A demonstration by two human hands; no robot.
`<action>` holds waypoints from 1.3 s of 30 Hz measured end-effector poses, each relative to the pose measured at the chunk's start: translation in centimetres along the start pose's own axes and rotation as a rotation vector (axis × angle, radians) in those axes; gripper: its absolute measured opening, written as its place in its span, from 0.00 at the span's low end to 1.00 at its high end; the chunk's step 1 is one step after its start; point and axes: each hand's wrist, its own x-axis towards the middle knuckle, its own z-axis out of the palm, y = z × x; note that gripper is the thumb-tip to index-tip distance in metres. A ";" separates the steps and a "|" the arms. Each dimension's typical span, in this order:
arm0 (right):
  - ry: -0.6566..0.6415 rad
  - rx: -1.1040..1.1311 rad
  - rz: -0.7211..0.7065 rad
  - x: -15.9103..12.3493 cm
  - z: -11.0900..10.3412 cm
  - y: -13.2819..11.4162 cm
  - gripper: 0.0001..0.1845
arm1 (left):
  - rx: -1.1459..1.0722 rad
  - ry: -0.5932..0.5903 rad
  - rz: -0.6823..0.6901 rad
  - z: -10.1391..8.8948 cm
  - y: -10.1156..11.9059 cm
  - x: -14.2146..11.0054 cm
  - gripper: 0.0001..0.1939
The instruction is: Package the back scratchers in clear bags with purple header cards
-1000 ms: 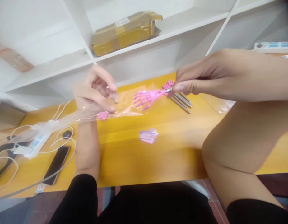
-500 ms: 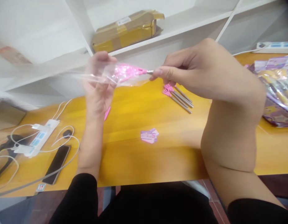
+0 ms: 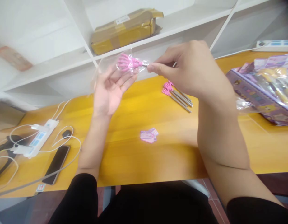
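Observation:
A back scratcher with a pink claw-shaped head (image 3: 125, 63) and a metal rod is in the air, its head inside a clear plastic bag (image 3: 104, 67). My right hand (image 3: 184, 67) is closed, pinching the rod near its neck between thumb and fingers. Under the bagged head, my left hand (image 3: 110, 91) lies palm up with its fingers stretched out; whether they touch the bag I cannot tell. On the table below my right hand rest several more back scratchers (image 3: 180, 97) with pink heads and metal rods. Small pink and purple cards (image 3: 148, 136) lie mid-table.
At the right stands a purple patterned box (image 3: 256, 93) with plastic-wrapped items. A power strip (image 3: 42, 137) with white cables and a dark phone (image 3: 57, 165) lie at the left. A taped carton (image 3: 125, 31) sits on the white shelf behind the table (image 3: 125, 155).
My left hand has opened from a curled pose and moved right, palm up. My right hand and the back scratcher have shifted slightly left. The pink head now faces more toward me.

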 end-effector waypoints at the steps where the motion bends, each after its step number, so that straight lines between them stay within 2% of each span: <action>1: 0.011 0.013 -0.007 0.0 0.0 0.0 0.34 | 0.007 0.015 0.024 -0.2 -0.2 0.1 0.11; 3: 0.051 0.050 -0.028 -0.1 0.0 -0.1 0.31 | 0.031 0.022 0.060 -0.4 -0.6 0.3 0.11; 11: 0.010 0.089 -0.061 -0.3 -0.1 -0.8 0.24 | 0.098 0.053 0.060 0.3 -0.9 0.0 0.10; 15: 0.010 0.073 -0.017 -0.4 0.1 -1.4 0.22 | 0.160 0.051 0.059 0.4 -1.6 -0.4 0.11; 19: -0.055 0.105 0.017 -0.6 -0.4 -1.1 0.22 | 0.095 0.010 0.087 -0.1 -1.6 -0.3 0.10; 22: -0.131 0.055 0.089 -0.9 -1.3 -0.3 0.23 | 0.051 -0.044 0.183 -0.4 -0.8 -0.1 0.09; 25: -0.171 0.034 0.130 -1.2 -2.1 0.2 0.23 | 0.013 -0.074 0.220 -0.4 0.0 -0.1 0.10; 32: -0.121 0.053 0.102 -1.4 -2.4 0.0 0.25 | 0.029 -0.187 0.194 -0.3 -0.6 -0.3 0.09; 35: -0.095 0.068 0.104 -1.6 -2.4 0.0 0.26 | 0.081 -0.171 0.176 -0.3 -1.0 -0.3 0.07; 39: -0.075 0.098 0.103 -1.6 -2.5 0.3 0.33 | 0.051 -0.133 0.153 -0.1 -1.2 -0.6 0.05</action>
